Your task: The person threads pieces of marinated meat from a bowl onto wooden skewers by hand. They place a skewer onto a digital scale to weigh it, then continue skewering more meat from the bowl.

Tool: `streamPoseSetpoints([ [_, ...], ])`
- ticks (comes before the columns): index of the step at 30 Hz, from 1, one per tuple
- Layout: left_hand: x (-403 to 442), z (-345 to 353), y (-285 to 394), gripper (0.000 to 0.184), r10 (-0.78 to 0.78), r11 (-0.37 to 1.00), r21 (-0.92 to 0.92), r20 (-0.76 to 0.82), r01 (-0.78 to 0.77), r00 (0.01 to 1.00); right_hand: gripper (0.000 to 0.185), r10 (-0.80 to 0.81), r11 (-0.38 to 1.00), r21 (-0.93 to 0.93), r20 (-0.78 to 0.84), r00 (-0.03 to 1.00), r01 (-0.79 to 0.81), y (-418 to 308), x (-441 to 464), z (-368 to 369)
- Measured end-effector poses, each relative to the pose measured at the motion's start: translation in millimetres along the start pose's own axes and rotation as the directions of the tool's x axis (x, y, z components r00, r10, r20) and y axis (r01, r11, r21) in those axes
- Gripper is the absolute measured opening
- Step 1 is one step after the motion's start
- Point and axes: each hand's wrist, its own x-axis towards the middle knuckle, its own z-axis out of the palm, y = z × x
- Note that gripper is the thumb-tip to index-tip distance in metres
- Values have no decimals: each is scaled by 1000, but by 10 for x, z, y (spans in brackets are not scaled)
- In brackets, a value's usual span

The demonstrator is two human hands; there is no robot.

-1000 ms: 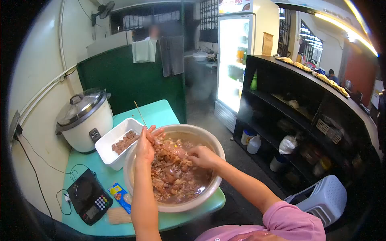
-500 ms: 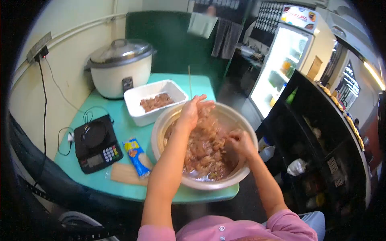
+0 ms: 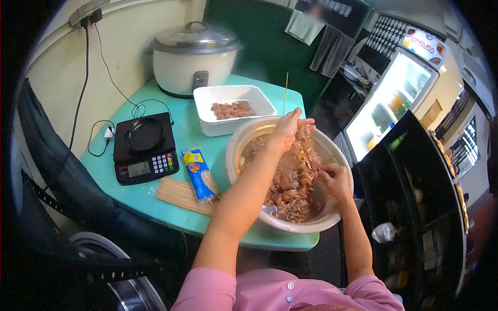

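One heap of wet, pinkish-brown cut meat (image 3: 282, 179) lies in a wide, round, off-white basin (image 3: 233, 160), with cloudy liquid around it. The change noted is in my viewpoint: the table fills more of the view, while both hands remain at the meat. I find no visible increase in the pieces in the tray, so I judge that handling in the basin continues.

The meat lies directly below and beside my left hand (image 3: 288, 132), and to the left of my right hand (image 3: 338, 182). The right thumb and fingertips are together on the edge of a piece. The left hand is raised at the far side of the heap, touching the meat, its fingers partly spread; I cannot tell whether it is clamped on anything. A thin, pale wooden stick (image 3: 286, 93) stands nearly upright just behind it, its lower end hidden.

Beyond the basin is a white, rectangular plastic tray (image 3: 215, 127) holding smaller meat pieces (image 3: 232, 110). To its left and behind is a large, cream-coloured rice cooker (image 3: 181, 67) with a metal lid. Nearer me, on the turquoise table (image 3: 104, 181), are a black digital scale (image 3: 122, 171), a blue printed packet (image 3: 196, 171) and a flat bundle of thin wooden sticks (image 3: 179, 194), the packet partly overlapping the bundle.
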Motion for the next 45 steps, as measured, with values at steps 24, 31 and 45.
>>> streamPoseSetpoints([
  [24,41,-82,-112,10,-29,968,252,86,7,996,15,132,984,104,132,982,-146,-101,-10,-66],
  [31,24,0,-117,12,-11,965,262,34,1,999,15,74,996,-65,145,987,-65,-231,-36,-166],
  [45,27,-62,-134,24,42,902,430,32,-51,999,15,62,997,26,154,986,-67,-115,-30,-109],
])
